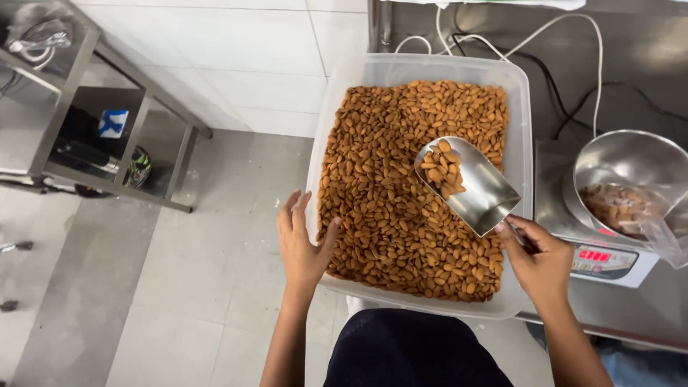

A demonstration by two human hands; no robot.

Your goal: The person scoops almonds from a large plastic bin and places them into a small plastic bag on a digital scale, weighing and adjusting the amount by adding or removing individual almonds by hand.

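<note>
Lowest in the frame, my right hand (542,259) is closed around the handle of the metal scoop (467,185), fingers wrapped snugly so the handle itself is mostly hidden under them; the bowl of the scoop sticks up and to the left of my grip, over the middle right of the bin. I judge the scoop stiff and light, smooth enough to turn in a loose hold, so the handle is the right place for it, gripped firmly near the bowl. A small heap of almonds (440,170) rests in the far end of the bowl, well away from my fingers; they look hard, dry and loose, likely to roll off if I tilt the scoop forward. At lower centre-left my left hand (304,247) lies open and flat against the near left rim of the clear plastic bin (324,122), thumb over the edge and touching the nuts, holding nothing. The bin is nearly full and probably heavy, its thin wall likely to flex. Further right, at the frame's right edge, a steel bowl (631,161) with some nuts sits on a scale (609,261), just beside my right hand. White cables (573,29) trail across the upper right.
</note>
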